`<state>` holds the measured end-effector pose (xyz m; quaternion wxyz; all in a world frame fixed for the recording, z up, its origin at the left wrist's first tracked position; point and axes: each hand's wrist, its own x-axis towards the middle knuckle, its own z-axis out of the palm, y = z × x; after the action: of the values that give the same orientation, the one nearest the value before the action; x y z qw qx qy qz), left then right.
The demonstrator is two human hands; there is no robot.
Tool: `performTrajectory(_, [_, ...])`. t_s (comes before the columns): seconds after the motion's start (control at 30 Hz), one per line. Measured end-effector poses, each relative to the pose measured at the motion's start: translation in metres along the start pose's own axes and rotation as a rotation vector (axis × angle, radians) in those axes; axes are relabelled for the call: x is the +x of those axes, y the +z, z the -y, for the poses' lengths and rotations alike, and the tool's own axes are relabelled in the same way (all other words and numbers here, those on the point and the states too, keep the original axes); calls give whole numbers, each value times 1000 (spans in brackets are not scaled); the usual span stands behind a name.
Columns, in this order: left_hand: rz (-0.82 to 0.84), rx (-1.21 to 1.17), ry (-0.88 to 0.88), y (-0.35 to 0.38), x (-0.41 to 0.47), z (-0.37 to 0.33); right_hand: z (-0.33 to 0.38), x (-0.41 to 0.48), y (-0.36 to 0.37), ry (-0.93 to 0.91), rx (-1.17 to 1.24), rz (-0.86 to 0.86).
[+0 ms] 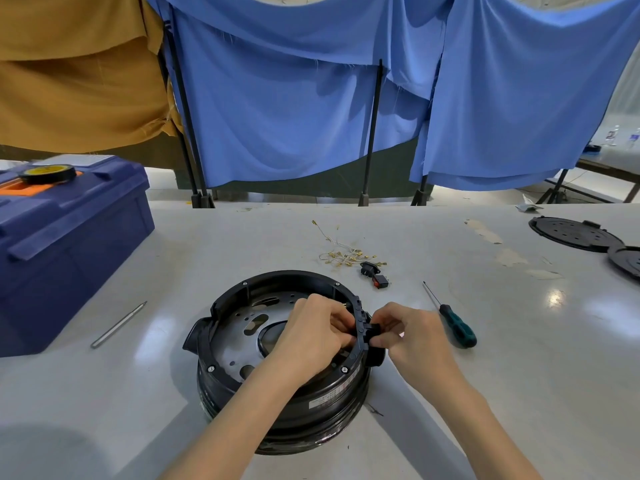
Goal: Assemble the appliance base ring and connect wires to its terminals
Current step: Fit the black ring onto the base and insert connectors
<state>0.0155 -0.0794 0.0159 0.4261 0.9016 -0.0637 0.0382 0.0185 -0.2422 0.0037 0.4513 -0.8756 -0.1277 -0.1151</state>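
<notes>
Now, nearest us: base ring (242,292) sitting at 6 o'clock, looking rigid and fairly heavy, likely staying put. We are gripping its 3 o'clock wall from inside with left hand (311,327), and pinching black socket (373,331) outside with right hand (410,332). Farther, 1 o'clock: wires (341,256) lying loose, looking light and limp. We are judging brass ends the best hold.

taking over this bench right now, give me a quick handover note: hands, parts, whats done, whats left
Left hand: fingers curled inside the base ring at its right rim; what they grip is hidden.
Right hand: pinches a small black part against the outside of that rim.
Wires lie loose on the table beyond the ring, beside a black socket and red switch. Screwdriver lies right of the ring.
Done: rim screws appear fitted.
Left: seat the part, likely fit socket and switch, connect the wires.
</notes>
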Motion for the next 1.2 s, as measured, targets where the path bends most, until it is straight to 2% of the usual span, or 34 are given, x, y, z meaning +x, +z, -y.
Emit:
performTrajectory(0.2, [-6, 15, 7, 0, 0, 0, 0, -2, 4, -71, -156, -42])
performTrajectory(0.37, [-35, 37, 14, 1, -1, -1, -1, -3, 0, 52, 156, -19])
performTrajectory(0.63, [-77, 49, 2, -1, 0, 0, -5, -4, -3, 95, 344, -26])
performTrajectory(0.87, [-79, 49, 13, -1, -2, 0, -9, -12, 1, 107, 258, -53])
performTrajectory(1.07, [-79, 151, 36, -1, -2, -2, -7, -18, 13, -104, -72, -182])
performTrajectory(1.2, [-46, 235, 75, 1, -3, -5, -8, -20, 19, -149, -100, -232])
